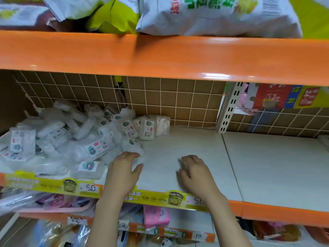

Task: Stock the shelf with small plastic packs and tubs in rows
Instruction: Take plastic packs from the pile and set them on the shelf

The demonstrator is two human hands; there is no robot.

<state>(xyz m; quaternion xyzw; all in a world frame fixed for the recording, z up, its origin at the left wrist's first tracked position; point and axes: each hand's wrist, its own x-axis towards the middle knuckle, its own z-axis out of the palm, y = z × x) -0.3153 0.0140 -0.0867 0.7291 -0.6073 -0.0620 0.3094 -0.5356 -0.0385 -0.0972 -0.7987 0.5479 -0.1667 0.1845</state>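
Head view: packs (58, 139) mostly heaped, few upright at back (151, 128); shelf (195, 148) largely bare. Left hand (124, 168) fingers touching one pack, seemingly; right hand (194, 172) loosely curled, empty.

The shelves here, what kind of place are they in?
Most likely a small grocery or convenience shop: orange shelves with handwritten price tags along the edge, snack bags above, and a heap of small plastic packs being stocked.

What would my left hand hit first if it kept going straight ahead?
Most likely the clear plastic pack at the pile's edge: the left hand has its fingertips right at it, perhaps already touching; depth is unclear.
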